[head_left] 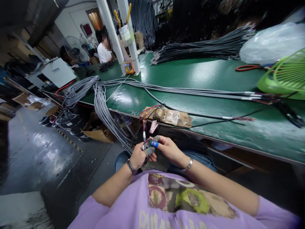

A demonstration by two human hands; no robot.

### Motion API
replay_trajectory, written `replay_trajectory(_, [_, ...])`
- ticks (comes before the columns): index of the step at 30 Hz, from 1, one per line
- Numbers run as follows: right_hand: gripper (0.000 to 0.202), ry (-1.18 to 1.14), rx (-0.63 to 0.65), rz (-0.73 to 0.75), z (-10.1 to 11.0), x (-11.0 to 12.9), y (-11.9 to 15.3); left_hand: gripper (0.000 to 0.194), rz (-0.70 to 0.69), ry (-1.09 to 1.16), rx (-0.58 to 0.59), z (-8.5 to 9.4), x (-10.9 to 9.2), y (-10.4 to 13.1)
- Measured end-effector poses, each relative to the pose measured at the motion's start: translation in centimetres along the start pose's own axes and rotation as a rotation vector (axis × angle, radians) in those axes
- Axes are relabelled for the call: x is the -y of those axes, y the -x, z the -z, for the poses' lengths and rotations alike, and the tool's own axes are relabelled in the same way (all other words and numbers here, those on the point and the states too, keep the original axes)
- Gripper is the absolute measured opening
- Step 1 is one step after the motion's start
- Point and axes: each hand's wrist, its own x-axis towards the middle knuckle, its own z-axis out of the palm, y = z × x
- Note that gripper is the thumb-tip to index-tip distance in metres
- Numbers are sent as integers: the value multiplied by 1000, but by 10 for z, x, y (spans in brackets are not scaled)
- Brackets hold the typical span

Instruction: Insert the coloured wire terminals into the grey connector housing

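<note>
Both hands meet low in the middle, in front of the green bench's edge. My left hand (138, 156), with wrapped fingertips, is closed round the end of a grey cable (144, 136) whose coloured wires fan out at the fingers. My right hand (168, 148), a blue wrap on one finger, pinches the thin wires beside it. Just beyond them, a cardboard piece (175, 117) with tape and a brown lump lies on the bench edge, with red and black wires at its left end. A pink clip (153, 126) hangs under it.
Grey cables (166, 89) run across the green bench (181, 74) and hang over its front edge at left. Behind lie a black cable bundle (202, 47), a plastic bag (271, 43) and a green basket (286, 76). White posts (128, 35) rise mid-bench; a person (104, 52) sits beyond.
</note>
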Motion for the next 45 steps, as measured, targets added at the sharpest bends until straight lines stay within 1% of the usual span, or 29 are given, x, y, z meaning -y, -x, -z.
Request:
replay_trajectory(1, [29, 38, 44, 4, 2, 2, -2, 39, 6, -35, 39, 2, 0, 1])
replay_trajectory(2, [30, 73, 79, 10, 3, 4, -5, 39, 1, -60, 55, 3, 0, 2])
replay_trajectory(4, [31, 111, 97, 18, 3, 7, -9, 38, -33, -54, 17, 4, 1, 3])
replay_trajectory(8, [34, 12, -13, -39, -5, 1, -14, 35, -113, 135, -157, 0, 4, 0])
replay_trajectory(11, [36, -121, -35, -68, -13, -6, -14, 32, -135, 229, -229, -1, 5, -2])
replay_trajectory(13, [37, -191, -24, -71, -17, -8, -14, 31, -140, 266, -262, -2, 4, -3])
replay_trajectory(16, [36, -222, -33, -76, -20, -9, -15, 31, -140, 307, -311, -2, 3, -3])
replay_trajectory(22, [34, -137, -124, -48, -17, -15, -18, 31, -149, 323, -361, -3, 3, -4])
replay_trajectory(28, [33, -92, -132, -29, -15, -13, -16, 28, -150, 365, -404, -3, 0, -5])
replay_trajectory(31, [35, -95, -111, -33, -13, -12, -13, 26, -157, 376, -394, -2, -1, -5])
replay_trajectory(33, [37, -141, -103, -45, -9, -14, -13, 26, -160, 373, -380, 0, -2, -5])
replay_trajectory(36, [42, -277, -149, -90, 0, -16, -15, 28, -156, 375, -345, 0, -5, -5])
replay_trajectory(39, [44, -407, -176, -184, 11, -13, -22, 29, -141, 372, -276, -2, -8, -6])
replay_trajectory(42, [40, -465, -134, -252, 16, -4, -31, 29, -123, 346, -202, -8, -11, -8])
replay_trajectory(45, [36, -503, -42, -238, 15, 4, -40, 29, -115, 311, -152, -12, -14, -12])
